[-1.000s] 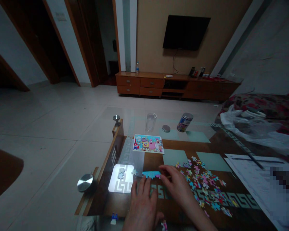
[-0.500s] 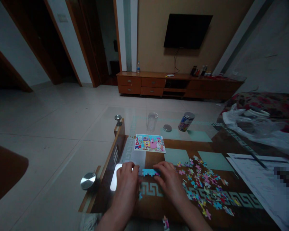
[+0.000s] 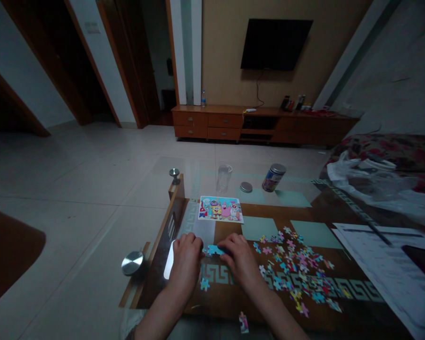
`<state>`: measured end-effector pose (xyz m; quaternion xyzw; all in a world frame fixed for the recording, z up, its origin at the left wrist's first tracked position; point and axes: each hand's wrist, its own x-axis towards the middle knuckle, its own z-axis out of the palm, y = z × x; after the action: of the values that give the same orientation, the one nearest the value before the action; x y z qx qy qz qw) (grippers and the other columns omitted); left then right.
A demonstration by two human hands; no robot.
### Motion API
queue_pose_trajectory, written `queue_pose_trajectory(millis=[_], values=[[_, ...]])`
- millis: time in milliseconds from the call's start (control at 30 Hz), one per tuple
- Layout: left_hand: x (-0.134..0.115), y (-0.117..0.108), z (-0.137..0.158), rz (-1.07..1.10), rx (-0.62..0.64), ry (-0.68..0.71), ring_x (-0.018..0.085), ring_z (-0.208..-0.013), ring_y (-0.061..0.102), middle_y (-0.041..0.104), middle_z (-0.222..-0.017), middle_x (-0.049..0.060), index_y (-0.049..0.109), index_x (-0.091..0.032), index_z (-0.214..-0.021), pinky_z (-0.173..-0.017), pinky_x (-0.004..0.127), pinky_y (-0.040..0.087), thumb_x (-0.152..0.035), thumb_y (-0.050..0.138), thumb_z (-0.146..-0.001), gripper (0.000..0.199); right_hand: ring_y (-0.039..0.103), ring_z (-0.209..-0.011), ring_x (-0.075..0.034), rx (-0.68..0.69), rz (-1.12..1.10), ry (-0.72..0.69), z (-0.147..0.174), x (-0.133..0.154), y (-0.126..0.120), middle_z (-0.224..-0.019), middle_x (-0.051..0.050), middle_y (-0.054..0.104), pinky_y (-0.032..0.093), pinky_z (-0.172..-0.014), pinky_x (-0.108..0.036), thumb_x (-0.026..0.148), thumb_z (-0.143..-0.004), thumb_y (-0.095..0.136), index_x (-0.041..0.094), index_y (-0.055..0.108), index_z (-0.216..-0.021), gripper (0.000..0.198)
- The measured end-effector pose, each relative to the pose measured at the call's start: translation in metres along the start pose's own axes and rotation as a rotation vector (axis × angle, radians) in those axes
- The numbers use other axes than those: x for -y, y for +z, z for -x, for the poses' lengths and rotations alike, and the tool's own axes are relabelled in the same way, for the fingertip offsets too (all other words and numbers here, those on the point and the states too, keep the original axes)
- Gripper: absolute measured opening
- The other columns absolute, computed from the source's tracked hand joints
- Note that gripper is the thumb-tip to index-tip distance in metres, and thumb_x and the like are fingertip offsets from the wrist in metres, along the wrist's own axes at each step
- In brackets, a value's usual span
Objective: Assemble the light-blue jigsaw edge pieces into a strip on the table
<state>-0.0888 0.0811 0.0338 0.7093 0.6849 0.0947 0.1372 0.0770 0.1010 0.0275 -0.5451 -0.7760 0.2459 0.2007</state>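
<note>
A short strip of joined light-blue jigsaw pieces [image 3: 214,250] lies on the glass table between my hands. My right hand [image 3: 240,259] is closed, with thumb and fingers pinching the strip's right end. On the other side, my left hand [image 3: 186,257] has its fingertips pressed together at a small blue bit by the strip's left end; the fingers partly hide it. A loose blue piece [image 3: 205,284] rests just below my left hand. One pink and dark piece [image 3: 243,322] lies near the front edge. To the right spreads a pile of mixed loose pieces [image 3: 301,269].
Behind the hands lies a cartoon picture card [image 3: 221,209]. Farther back stand a clear glass [image 3: 224,178], a silver lid [image 3: 246,187] and a printed tin [image 3: 274,178]. Papers [image 3: 378,255], a dark phone [image 3: 423,262] and a plastic bag [image 3: 382,186] are at the right.
My right hand has shifted left with the blue strip, toward my left hand. My left hand has moved slightly up and left, and the loose blue piece below it shows more fully.
</note>
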Motion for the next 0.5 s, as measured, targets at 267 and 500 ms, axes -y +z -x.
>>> queue_pose_trajectory(millis=[267, 500], values=[[0.0003, 0.0029, -0.0028, 0.031, -0.025, 0.041, 0.024, -0.098, 0.052, 0.06, -0.096, 0.004, 0.061, -0.019, -0.087, -0.079, 0.035, 0.034, -0.004, 0.047, -0.081, 0.021, 0.052, -0.092, -0.021, 0.004, -0.034, -0.048, -0.0013, -0.0015, -0.0023, -0.092, -0.006, 0.061, 0.042, -0.081, -0.03, 0.001, -0.077, 0.061, 0.019, 0.072, -0.094, 0.027], [0.0059, 0.0054, -0.0073, 0.061, -0.025, 0.07, 0.022, -0.093, 0.053, 0.06, -0.091, 0.003, 0.061, -0.019, -0.083, -0.078, 0.032, 0.036, -0.006, 0.05, -0.081, 0.018, 0.053, -0.091, -0.02, 0.052, -0.023, -0.074, -0.0069, -0.0055, -0.004, -0.092, -0.005, 0.063, 0.043, -0.08, -0.031, 0.0, -0.075, 0.063, 0.02, 0.072, -0.092, 0.027]])
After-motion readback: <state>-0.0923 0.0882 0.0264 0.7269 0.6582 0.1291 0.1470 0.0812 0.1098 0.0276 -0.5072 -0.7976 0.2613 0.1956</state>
